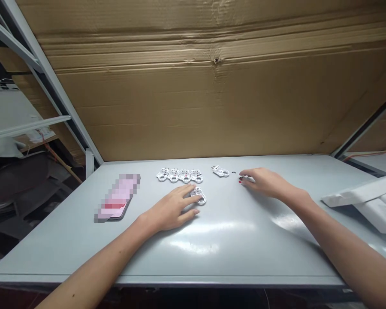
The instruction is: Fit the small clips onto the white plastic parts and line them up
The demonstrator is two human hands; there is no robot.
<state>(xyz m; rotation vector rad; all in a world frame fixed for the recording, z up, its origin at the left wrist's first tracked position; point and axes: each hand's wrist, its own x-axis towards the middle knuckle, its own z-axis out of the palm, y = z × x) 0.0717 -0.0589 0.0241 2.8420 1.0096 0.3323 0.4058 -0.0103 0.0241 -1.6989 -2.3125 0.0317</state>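
Observation:
My left hand [175, 209] lies flat on the grey table [212, 240], fingers stretched out, its fingertips resting on a small white plastic part [200, 196]. Behind it a row of several like white parts [180, 175] lies side by side. Another white part [221, 171] lies alone to the right. My right hand [263, 182] reaches forward just right of it, fingers curled together over something small and white that I cannot make out. A tiny dark bit [233, 173] lies between that part and my right hand.
A phone [117, 199] lies at the table's left. White long packages [366, 199] rest at the right edge. A large cardboard sheet [212, 86] leans behind the table. Grey shelf struts [35, 60] stand at the left.

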